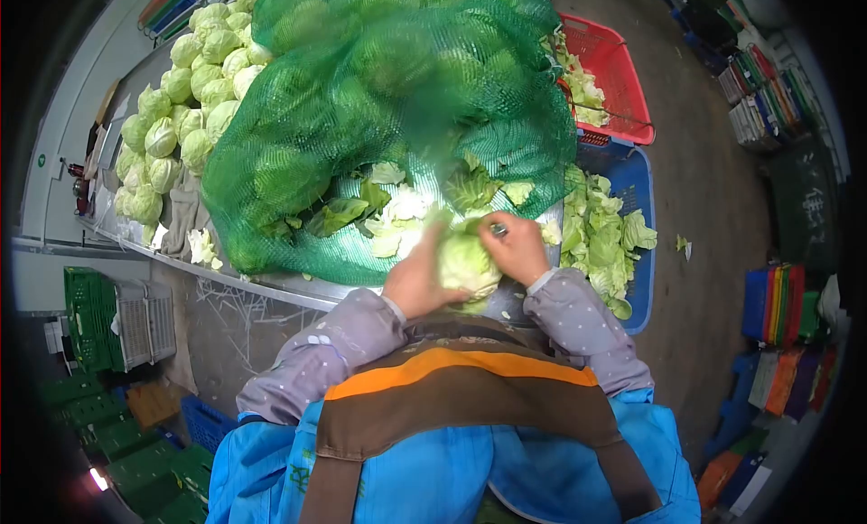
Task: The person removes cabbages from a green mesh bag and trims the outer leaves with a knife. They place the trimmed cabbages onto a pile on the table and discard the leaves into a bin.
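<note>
A pale green cabbage (468,262) is at the near edge of the metal table, in front of my body. My left hand (415,278) grips its left side, with the thumb across the lower front. Curled closed at the cabbage's upper right is my right hand (515,250). A small shiny metal piece (498,229) shows at its fingers; I cannot make out what it belongs to. Just beyond the hands, loose leaves (397,215) lie at the mouth of a green mesh sack (361,99) full of cabbages.
Trimmed cabbages (185,99) are heaped at the table's left. On the right stand a blue crate (639,280) with leaves in it and a red crate (623,72). A grey cloth or glove (185,219) lies left of the sack. Green crates (90,321) stand at lower left.
</note>
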{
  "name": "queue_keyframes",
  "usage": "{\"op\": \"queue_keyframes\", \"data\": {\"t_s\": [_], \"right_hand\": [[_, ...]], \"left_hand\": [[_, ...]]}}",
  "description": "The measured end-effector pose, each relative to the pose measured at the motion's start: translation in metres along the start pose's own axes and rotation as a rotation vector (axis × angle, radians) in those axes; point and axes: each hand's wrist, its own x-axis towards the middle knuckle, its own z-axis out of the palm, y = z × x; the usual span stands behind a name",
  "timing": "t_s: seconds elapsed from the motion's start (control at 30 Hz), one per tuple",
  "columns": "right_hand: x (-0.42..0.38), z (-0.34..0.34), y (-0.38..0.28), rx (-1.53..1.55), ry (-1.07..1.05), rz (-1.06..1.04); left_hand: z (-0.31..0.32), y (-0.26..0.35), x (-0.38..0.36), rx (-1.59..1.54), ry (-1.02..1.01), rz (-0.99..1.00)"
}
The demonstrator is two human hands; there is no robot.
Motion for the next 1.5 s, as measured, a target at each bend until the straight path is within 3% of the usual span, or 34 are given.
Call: {"op": "queue_keyframes", "data": {"t_s": [0.03,0.07,0.13,0.17,0.2,0.23,0.3,0.33,0.47,0.6,0.73,0.8,0.9,0.97,1.03,1.1,1.2,1.27,1.3,1.37,1.4,1.43,1.5], "right_hand": [[0.003,0.006,-0.003,0.0,0.063,-0.161],[0.006,0.011,-0.001,-0.013,0.126,-0.13],[0.017,0.02,0.015,-0.025,0.181,-0.095],[0.027,0.021,0.029,-0.024,0.222,0.046],[0.031,0.022,0.044,-0.024,0.266,0.187],[0.03,0.024,0.066,-0.025,0.266,0.182],[0.028,0.022,0.101,-0.161,0.378,0.207],[0.017,-0.004,0.053,-0.184,0.172,0.323],[-0.048,-0.024,-0.006,-0.254,0.072,0.144],[-0.078,-0.02,-0.012,-0.362,-0.034,0.036],[-0.073,-0.012,-0.014,-0.397,-0.044,0.091],[-0.063,0.001,0.0,-0.188,0.042,0.332],[-0.055,0.004,0.006,0.037,0.143,0.349],[-0.055,-0.009,-0.006,0.01,0.12,0.38],[-0.046,-0.023,-0.021,-0.234,0.088,0.282],[-0.032,-0.023,-0.003,-0.3,0.122,0.252],[-0.024,-0.02,0.035,-0.504,0.128,0.272],[-0.025,-0.011,0.051,-0.534,0.083,0.28],[-0.028,-0.011,0.042,-0.529,0.083,0.268],[-0.041,-0.016,0.011,-0.275,0.202,0.14],[-0.046,-0.019,-0.004,-0.225,0.183,0.08],[-0.05,-0.016,-0.012,-0.218,0.173,0.077],[-0.05,-0.014,-0.023,-0.196,0.127,0.017]], "left_hand": [[-0.008,0.008,0.002,0.292,-0.08,0.061],[-0.004,0.005,0.005,0.438,-0.073,0.134],[0.006,-0.004,0.013,0.414,-0.057,0.154],[0.009,-0.005,0.018,0.393,-0.039,0.176],[0.007,-0.001,0.025,0.265,-0.151,0.025],[0.012,-0.003,0.027,0.265,-0.147,0.025],[0.022,-0.011,0.03,0.033,0.01,-0.056],[0.024,-0.001,0.026,0.083,0.031,-0.141],[0.025,0.017,0.014,0.099,-0.065,-0.247],[0.028,0.026,0.023,0.126,-0.067,-0.214],[0.041,0.031,0.023,0.166,0.002,-0.215],[0.045,0.033,0.019,0.181,0.027,-0.216],[0.044,0.032,0.02,0.23,0.044,-0.185],[0.043,0.029,0.018,0.25,-0.007,-0.139],[0.044,0.029,0.018,0.259,-0.023,-0.13],[0.043,0.027,0.018,0.271,-0.029,-0.12],[0.032,0.006,0.018,0.299,-0.077,0.034],[0.016,-0.014,0.013,0.255,-0.106,0.399],[0.006,-0.017,0.011,0.263,-0.097,0.395],[-0.008,-0.019,0.003,0.12,-0.145,0.147],[-0.004,-0.024,0.013,-0.168,-0.221,-0.213],[-0.022,0.011,0.023,-0.145,-0.221,-0.573],[-0.015,0.016,0.029,0.141,-0.321,-0.475]]}}
